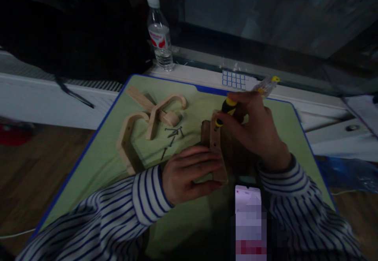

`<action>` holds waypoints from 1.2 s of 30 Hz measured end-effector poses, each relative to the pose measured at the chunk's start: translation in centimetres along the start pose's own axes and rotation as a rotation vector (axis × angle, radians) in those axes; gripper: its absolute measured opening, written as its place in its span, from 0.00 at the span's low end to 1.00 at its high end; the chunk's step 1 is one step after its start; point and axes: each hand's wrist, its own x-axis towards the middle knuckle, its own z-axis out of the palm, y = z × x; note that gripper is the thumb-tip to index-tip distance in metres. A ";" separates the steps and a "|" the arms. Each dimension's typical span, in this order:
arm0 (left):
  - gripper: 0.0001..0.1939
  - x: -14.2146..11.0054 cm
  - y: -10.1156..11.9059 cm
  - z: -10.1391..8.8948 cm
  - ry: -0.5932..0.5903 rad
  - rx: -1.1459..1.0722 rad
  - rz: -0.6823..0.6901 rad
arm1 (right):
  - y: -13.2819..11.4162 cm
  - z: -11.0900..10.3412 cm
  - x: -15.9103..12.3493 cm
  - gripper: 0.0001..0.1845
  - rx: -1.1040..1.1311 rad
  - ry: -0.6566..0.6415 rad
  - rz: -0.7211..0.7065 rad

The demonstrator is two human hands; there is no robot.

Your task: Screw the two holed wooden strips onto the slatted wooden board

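Note:
My left hand [189, 172] is closed around a flat wooden piece [217, 146] standing on edge on the green mat [103, 166]. My right hand [255, 129] grips a screwdriver [228, 109] with a black and yellow grip and a clear handle end, its tip set against the top of that wooden piece. Several dark screws [173, 135] lie loose on the mat just left of the piece. Two curved wooden parts [130, 135] and a straight slat [141, 99] rest farther left.
A water bottle [159, 36] stands on the white sill behind the mat. A phone [249, 221] with a lit screen lies at the mat's near edge between my sleeves. A small grid sheet [234, 79] sits on the sill. Wooden floor lies to the left.

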 end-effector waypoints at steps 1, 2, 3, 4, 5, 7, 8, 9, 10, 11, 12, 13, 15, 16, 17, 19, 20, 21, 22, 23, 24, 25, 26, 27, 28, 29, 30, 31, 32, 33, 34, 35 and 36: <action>0.15 0.0 0.0 0.0 -0.004 -0.002 0.001 | -0.1 -0.1 0.0 0.20 0.006 -0.016 -0.004; 0.16 -0.1 -0.1 0.0 -0.007 -0.004 0.004 | -0.2 -0.3 0.1 0.20 0.012 -0.041 -0.004; 0.16 -0.1 -0.1 0.0 -0.007 -0.005 0.006 | -0.4 -0.5 0.1 0.20 0.019 -0.068 -0.002; 0.16 -0.1 -0.1 0.0 -0.006 -0.004 0.007 | -0.5 -0.7 0.2 0.20 0.024 -0.097 0.002; 0.16 -0.1 -0.1 0.0 -0.004 -0.002 0.009 | -0.7 -1.0 0.2 0.19 0.031 -0.121 0.006; 0.15 -0.1 0.0 0.0 -0.006 0.005 0.010 | -0.9 -1.2 0.2 0.18 0.056 -0.148 0.013; 0.15 -0.1 0.0 0.0 -0.007 0.007 0.010 | -0.9 -1.3 0.2 0.18 0.076 -0.155 0.015; 0.15 0.0 0.0 -0.1 -0.007 0.009 0.010 | -0.9 -1.2 0.2 0.19 0.098 -0.162 0.018; 0.16 0.0 0.0 -0.1 -0.005 0.007 0.012 | -0.9 -1.1 0.1 0.19 0.115 -0.164 0.021; 0.16 0.1 0.1 -0.1 -0.003 0.005 0.012 | -0.8 -1.0 0.0 0.19 0.121 -0.155 0.021; 0.16 0.1 0.1 -0.1 -0.003 0.002 0.010 | -0.7 -0.9 0.0 0.20 0.113 -0.135 0.018; 0.16 0.1 0.1 -0.1 -0.005 -0.003 0.008 | -0.6 -0.7 0.0 0.20 0.095 -0.103 0.013; 0.15 0.0 0.1 0.0 -0.003 -0.009 0.004 | -0.4 -0.4 0.0 0.21 0.041 -0.034 0.005; 0.15 0.0 0.1 0.0 0.003 -0.009 0.004 | -0.3 -0.3 0.0 0.21 0.016 -0.008 0.003; 0.15 -0.1 0.1 0.1 0.008 -0.007 0.004 | -0.2 -0.2 0.0 0.22 -0.002 0.009 -0.002; 0.15 -0.2 0.1 0.1 0.008 0.000 0.005 | -0.2 -0.2 0.1 0.21 -0.018 0.015 -0.026; 0.16 -0.3 0.1 0.1 0.003 0.004 0.003 | -0.3 -0.3 0.1 0.21 -0.019 0.007 -0.044; 0.16 -0.3 0.1 0.1 -0.002 0.006 0.002 | -0.3 -0.4 0.2 0.19 -0.015 -0.008 -0.061; 0.16 -0.4 0.1 0.1 -0.004 0.006 0.000 | -0.5 -0.6 0.3 0.18 -0.005 -0.026 -0.074; 0.16 -0.4 0.0 0.1 -0.003 0.004 -0.002 | -0.6 -0.8 0.3 0.17 0.009 -0.051 -0.080; 0.16 -0.4 0.0 0.1 0.001 0.001 -0.004 | -0.8 -1.0 0.4 0.16 0.027 -0.076 -0.079; 0.16 -0.4 0.0 0.1 0.003 0.000 -0.006 | -1.0 -1.2 0.4 0.16 0.050 -0.097 -0.076; 0.16 -0.4 0.0 0.1 0.004 0.000 -0.007 | -1.2 -1.3 0.5 0.15 0.075 -0.110 -0.072; 0.16 -0.4 0.0 0.1 0.006 0.001 -0.007 | -1.3 -1.5 0.5 0.14 0.100 -0.118 -0.068; 0.16 -0.4 0.0 0.1 0.008 0.001 -0.005 | -1.4 -1.5 0.5 0.13 0.123 -0.123 -0.062; 0.16 -0.4 0.0 0.2 0.008 -0.001 -0.004 | -1.5 -1.6 0.5 0.12 0.141 -0.122 -0.057; 0.16 -0.4 0.0 0.2 0.007 -0.003 -0.004 | -1.5 -1.5 0.5 0.12 0.153 -0.113 -0.052; 0.16 -0.4 0.0 0.2 0.003 -0.005 -0.008 | -1.5 -1.4 0.5 0.11 0.157 -0.100 -0.046; 0.17 -0.4 0.0 0.2 0.000 -0.007 -0.014 | -1.4 -1.3 0.5 0.11 0.152 -0.082 -0.040; 0.17 -0.4 0.0 0.1 -0.005 -0.007 -0.022 | -1.3 -1.2 0.4 0.10 0.142 -0.057 -0.039; 0.17 -0.5 0.1 0.1 -0.011 -0.008 -0.028 | -1.2 -1.0 0.4 0.10 0.128 -0.026 -0.041; 0.17 -0.5 0.1 0.1 -0.015 -0.010 -0.032 | -1.0 -0.8 0.3 0.10 0.111 0.005 -0.043; 0.17 -0.5 0.1 0.1 -0.017 -0.012 -0.033 | -0.8 -0.6 0.3 0.10 0.096 0.031 -0.045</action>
